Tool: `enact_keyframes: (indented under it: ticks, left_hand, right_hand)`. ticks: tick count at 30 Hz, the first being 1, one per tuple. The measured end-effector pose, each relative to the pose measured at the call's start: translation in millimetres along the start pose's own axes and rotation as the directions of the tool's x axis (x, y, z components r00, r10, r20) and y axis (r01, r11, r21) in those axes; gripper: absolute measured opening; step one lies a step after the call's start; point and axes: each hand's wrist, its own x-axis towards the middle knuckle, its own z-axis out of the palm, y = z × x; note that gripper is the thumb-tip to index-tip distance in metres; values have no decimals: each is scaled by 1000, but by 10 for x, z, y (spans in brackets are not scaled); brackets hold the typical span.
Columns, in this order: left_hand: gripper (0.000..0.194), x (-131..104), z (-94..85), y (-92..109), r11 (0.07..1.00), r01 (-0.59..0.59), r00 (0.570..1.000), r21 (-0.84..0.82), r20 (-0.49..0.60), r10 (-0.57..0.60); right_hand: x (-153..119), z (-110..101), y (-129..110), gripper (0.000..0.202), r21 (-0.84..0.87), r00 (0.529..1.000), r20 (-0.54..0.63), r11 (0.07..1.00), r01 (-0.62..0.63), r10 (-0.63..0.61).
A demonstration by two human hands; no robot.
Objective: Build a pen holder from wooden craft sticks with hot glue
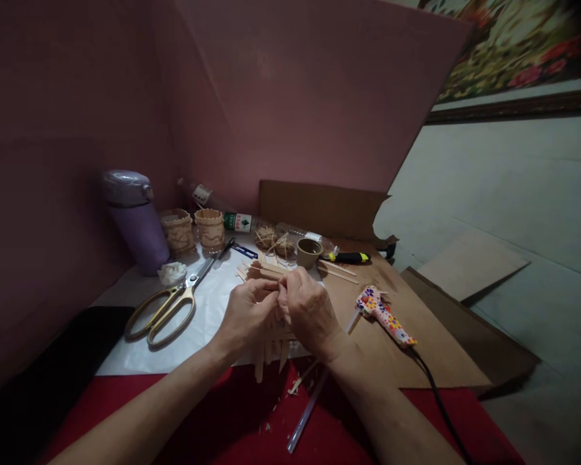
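My left hand (250, 312) and my right hand (310, 311) meet in the middle, fingers pinched together. What lies between the fingertips is too small and hidden to make out. Just beyond and under the hands are flat wooden sticks (267, 270), piled on white paper (213, 320). More stick ends (259, 363) poke out below the hands toward the red cloth (232, 413). A small brown cup (309, 252) stands right behind my right hand.
Gold-handled scissors (175, 307), a purple bottle (138, 226) and two wooden cups (210, 230) are at left. On cardboard (426, 349) at right lie a flowered glue gun (385, 317) with a cord and a yellow-black cutter (349, 258). A clear glue stick (307, 413) lies in front.
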Motion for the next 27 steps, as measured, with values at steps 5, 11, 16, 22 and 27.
enact_keyframes:
  ticks: [5, 11, 16, 22, 27]
  left_hand:
    - [14, 26, -2, 14, 993, 75, 997, -90, 29, -72]
    - [22, 14, -53, 19, 942, 253, 962, -220, -49, -269]
    - [25, 42, -79, 74, 864, 310, 939, -396, -13, -342]
    - [23, 47, -94, 71, 864, 292, 942, -411, -30, -333]
    - [21, 21, -81, 73, 851, 309, 943, -424, 19, -333]
  right_hand:
    - [-6, 70, -25, 17, 6, 997, -50, 999, -54, 54]
    - [38, -37, 300, 16, 5, 918, -215, 940, -342, 335]
    - [40, -173, 287, 14, 295, 897, -191, 895, -335, 398]
    - [14, -161, 113, 14, 488, 929, -75, 826, -284, 364]
    - [-4, -153, 107, 20, 505, 975, -12, 843, -184, 220]
